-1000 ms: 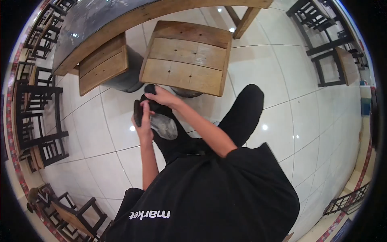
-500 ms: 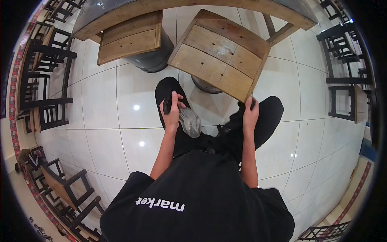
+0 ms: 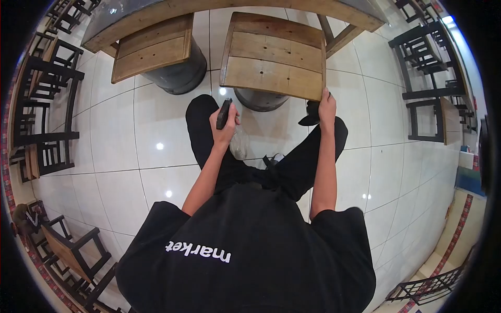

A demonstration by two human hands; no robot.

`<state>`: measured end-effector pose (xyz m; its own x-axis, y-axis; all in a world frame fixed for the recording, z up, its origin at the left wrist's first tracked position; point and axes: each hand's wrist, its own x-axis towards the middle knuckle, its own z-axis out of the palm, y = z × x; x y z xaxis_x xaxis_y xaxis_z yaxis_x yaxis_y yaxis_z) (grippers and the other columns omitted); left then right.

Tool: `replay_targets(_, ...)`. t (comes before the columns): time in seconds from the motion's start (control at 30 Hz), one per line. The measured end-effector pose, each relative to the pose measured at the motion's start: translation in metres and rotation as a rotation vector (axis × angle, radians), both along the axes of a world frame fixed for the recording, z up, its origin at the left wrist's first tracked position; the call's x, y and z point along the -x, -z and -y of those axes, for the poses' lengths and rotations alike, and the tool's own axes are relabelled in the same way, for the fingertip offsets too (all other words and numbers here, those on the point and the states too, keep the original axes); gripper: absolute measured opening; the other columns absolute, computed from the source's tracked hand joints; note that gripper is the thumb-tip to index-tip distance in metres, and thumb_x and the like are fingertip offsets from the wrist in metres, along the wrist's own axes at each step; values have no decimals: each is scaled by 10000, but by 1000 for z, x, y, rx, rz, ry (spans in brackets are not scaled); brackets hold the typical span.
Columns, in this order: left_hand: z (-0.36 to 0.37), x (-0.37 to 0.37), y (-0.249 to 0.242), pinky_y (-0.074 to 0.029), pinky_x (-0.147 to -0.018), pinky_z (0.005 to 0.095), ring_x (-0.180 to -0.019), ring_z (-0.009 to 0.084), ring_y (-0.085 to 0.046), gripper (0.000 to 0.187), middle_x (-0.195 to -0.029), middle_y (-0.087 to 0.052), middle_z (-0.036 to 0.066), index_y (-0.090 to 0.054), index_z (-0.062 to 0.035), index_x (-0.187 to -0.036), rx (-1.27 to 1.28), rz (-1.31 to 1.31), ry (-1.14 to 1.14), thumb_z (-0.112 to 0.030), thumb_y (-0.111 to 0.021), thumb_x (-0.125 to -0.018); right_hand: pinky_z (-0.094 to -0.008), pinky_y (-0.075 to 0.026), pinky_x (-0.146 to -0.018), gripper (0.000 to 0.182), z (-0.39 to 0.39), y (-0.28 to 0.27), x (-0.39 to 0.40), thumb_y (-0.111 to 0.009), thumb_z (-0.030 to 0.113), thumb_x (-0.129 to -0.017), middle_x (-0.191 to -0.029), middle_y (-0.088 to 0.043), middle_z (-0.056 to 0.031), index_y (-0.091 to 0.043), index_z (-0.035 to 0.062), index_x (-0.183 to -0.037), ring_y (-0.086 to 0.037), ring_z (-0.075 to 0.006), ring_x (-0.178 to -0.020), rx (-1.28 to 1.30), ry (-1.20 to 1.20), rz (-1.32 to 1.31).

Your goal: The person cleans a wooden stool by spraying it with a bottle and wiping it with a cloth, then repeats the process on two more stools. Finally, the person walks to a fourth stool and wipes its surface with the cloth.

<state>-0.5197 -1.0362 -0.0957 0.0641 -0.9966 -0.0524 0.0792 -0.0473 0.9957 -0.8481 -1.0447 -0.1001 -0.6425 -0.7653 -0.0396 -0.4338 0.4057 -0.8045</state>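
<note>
My left hand [image 3: 224, 128] is closed round what looks like a spray bottle, with a black head [image 3: 224, 113] above the fingers and a clear body [image 3: 239, 144] below, over my left thigh. At the near right corner of a wooden-topped stool [image 3: 274, 73], my right hand [image 3: 327, 109] is closed with its thumb by the edge. A piece of black cloth [image 3: 310, 113] hangs beside that hand under the corner. The stool's slatted square seat rests on a round grey base [image 3: 261, 100], mostly hidden beneath it.
A second wooden-topped stool [image 3: 154, 49] with a grey drum base stands to the left. Behind both runs a table with a wooden edge [image 3: 219, 13]. Dark chairs line the left [image 3: 52, 115] and right [image 3: 425, 99] sides of the white tiled floor [image 3: 162, 130].
The stool seat has turned counterclockwise, its near right corner swinging away from me with my right hand at it. My left hand has lifted slightly, still holding the bottle. The view has shifted a little.
</note>
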Motion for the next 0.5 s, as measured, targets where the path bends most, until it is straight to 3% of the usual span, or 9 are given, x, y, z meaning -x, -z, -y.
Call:
replay_targets(0.07, -6, 1, 3, -463, -521, 264, -554, 118, -577, 300, -715, -601, 60, -616, 22, -788, -30, 8, 72, -225, -574, -953, -343, -457, -803, 603, -1, 10, 3, -407, 451, -998, -918, -661, -183, -607, -116, -1037, -604, -221, -857, 25, 28, 108)
replay_targets(0.13, -12, 8, -5, -462, -524, 263, -555, 118, -576, 306, -714, -609, 67, -620, 24, -784, -18, 39, 87, -231, -578, -949, -336, -455, -813, 598, -3, -6, -4, -403, 454, -999, -938, -660, -167, -602, -106, -1065, -603, -211, -870, 27, 18, 155)
replay_targets(0.2, -20, 18, -21, -451, -503, 246, -515, 102, -572, 325, -612, -602, 50, -636, 34, -758, 49, 103, 115, -239, -591, -929, -329, -452, -824, 595, -7, -11, -7, -399, 457, -1001, -957, -660, -152, -597, -96, -1092, -601, -201, -882, 24, 20, 196)
replay_targets(0.27, -24, 24, -22, -447, -504, 246, -521, 99, -573, 306, -613, -601, 44, -647, 34, -781, 43, 118, 196, -232, -598, -925, -355, -441, -867, 616, -8, -2, 2, -402, 460, -992, -1000, -650, -213, -569, -120, -1117, -602, -272, -925, 61, 12, 348)
replay_targets(0.4, -25, 43, -19, -437, -504, 245, -522, 95, -565, 320, -610, -595, 39, -638, 27, -768, 33, 55, 247, -247, -594, -929, -326, -425, -896, 580, -35, -11, 5, -389, 450, -1002, -1058, -637, -153, -569, -79, -1156, -589, -240, -953, 77, 34, 458)
replay_targets(0.43, -24, 47, -22, -435, -504, 244, -522, 93, -561, 332, -608, -592, 37, -633, 26, -759, 40, 79, 245, -255, -591, -931, -315, -437, -891, 479, -43, -28, -2, -468, 389, -991, -1076, -632, -125, -565, -45, -1170, -588, -210, -959, 110, 110, 489)
replay_targets(0.47, -24, 49, -22, -435, -504, 244, -522, 93, -561, 332, -608, -592, 37, -633, 26, -759, 49, 75, 255, -255, -591, -931, -315, -437, -891, 479, -52, -35, -2, -468, 389, -991, -1076, -632, -125, -565, -45, -1170, -588, -210, -959, 121, 117, 484)
replay_targets(0.5, -24, 51, -22, -437, -513, 250, -534, 103, -569, 328, -643, -609, 49, -637, 29, -776, 23, 98, 320, -256, -590, -932, -316, -443, -893, 403, -59, -38, -1, -514, 321, -977, -1080, -627, -108, -564, -28, -1172, -590, -198, -971, 218, 143, 661)
